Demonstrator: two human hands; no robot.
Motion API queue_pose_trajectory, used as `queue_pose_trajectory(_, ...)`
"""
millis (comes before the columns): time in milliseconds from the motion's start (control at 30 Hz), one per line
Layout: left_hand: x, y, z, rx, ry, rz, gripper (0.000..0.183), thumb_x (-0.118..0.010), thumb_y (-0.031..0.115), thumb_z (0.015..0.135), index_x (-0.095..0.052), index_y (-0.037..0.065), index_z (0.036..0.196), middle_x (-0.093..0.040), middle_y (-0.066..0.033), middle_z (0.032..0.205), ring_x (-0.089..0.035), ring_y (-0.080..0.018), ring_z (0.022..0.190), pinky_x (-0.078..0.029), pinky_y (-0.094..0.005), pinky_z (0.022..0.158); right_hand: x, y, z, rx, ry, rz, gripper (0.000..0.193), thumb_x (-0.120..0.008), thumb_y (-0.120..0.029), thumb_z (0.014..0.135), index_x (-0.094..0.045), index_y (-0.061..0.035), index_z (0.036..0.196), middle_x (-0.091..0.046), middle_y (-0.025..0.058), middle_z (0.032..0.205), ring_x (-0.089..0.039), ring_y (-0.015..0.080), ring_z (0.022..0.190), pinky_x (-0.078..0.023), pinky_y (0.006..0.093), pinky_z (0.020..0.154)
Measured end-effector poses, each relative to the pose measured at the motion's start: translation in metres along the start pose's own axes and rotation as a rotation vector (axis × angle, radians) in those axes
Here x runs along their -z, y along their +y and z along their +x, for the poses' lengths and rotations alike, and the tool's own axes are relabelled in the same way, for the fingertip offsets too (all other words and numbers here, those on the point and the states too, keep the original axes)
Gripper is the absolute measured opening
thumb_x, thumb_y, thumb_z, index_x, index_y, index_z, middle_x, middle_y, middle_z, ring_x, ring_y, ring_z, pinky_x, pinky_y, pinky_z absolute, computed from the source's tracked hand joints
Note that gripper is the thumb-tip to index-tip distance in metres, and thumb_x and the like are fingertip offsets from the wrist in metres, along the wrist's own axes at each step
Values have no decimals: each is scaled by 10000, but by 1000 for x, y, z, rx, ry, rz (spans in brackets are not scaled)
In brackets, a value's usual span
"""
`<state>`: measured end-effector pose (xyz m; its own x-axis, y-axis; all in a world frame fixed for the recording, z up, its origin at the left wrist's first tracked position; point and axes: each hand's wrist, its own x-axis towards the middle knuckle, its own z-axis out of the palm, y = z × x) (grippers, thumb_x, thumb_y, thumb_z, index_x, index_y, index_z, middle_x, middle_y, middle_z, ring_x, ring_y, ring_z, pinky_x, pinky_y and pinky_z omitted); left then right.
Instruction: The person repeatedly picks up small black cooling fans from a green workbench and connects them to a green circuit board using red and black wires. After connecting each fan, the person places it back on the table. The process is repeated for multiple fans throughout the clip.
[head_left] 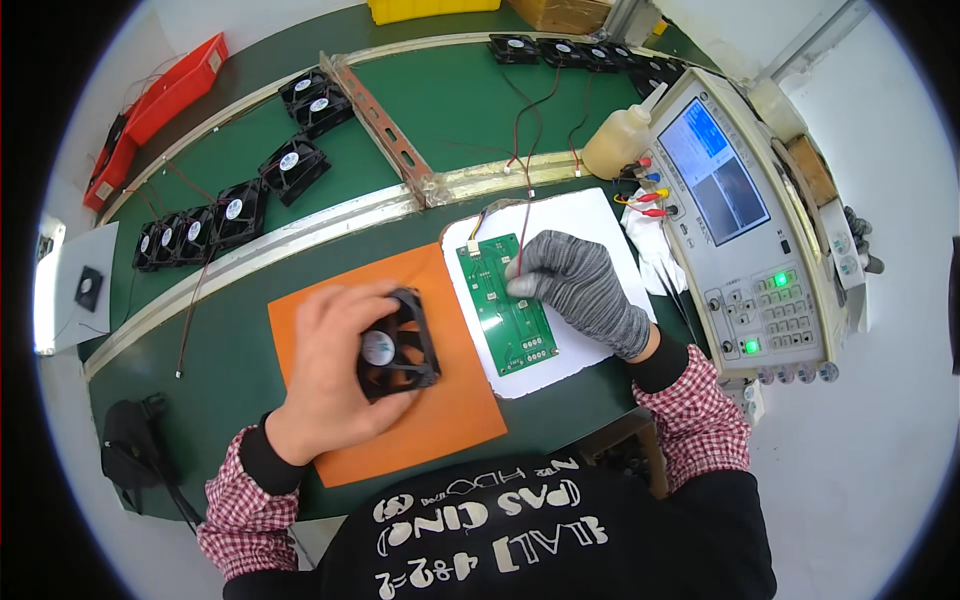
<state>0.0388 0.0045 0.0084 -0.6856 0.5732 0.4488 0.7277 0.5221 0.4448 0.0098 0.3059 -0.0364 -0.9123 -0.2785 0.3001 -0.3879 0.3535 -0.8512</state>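
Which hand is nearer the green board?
Right: the right hand is over the board, at its right edge; the left hand holds a fan left of it.

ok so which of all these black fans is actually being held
The black fan in the bare left hand, over the orange sheet. The other fans sit farther away, with no hand around them.

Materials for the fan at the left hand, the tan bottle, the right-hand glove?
Fan: likely molded plastic; black frame with a slight sheen.
Bottle: probably soft plastic; smooth and translucent-looking, though the tan could be its contents.
Glove: knit fabric, matte, mottled gray; fiber unclear.
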Motion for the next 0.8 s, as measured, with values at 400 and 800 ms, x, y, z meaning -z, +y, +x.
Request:
queue_pose_trajectory(400,-13,-4,-2,22,-180,113,1008,-887,377,556,-447,4,1383,-515,-168,1208,-472,-364,1102,-361,-481,970,1,6,2,16,10,9,139,-780,0,722,-669,-1,806,-599,73,835,-624,200,807,-522,310,770)
queue_pose_trajectory(800,64,47,-26,-22,31,-919,993,-712,727,662,-527,-49,1253,-654,-192,961,-623,-308,842,-504,-422,729,2,13,0,57,10,-117,162,-795,-16,698,-666,-20,796,-586,79,860,-605,229,851,-503,341,785)
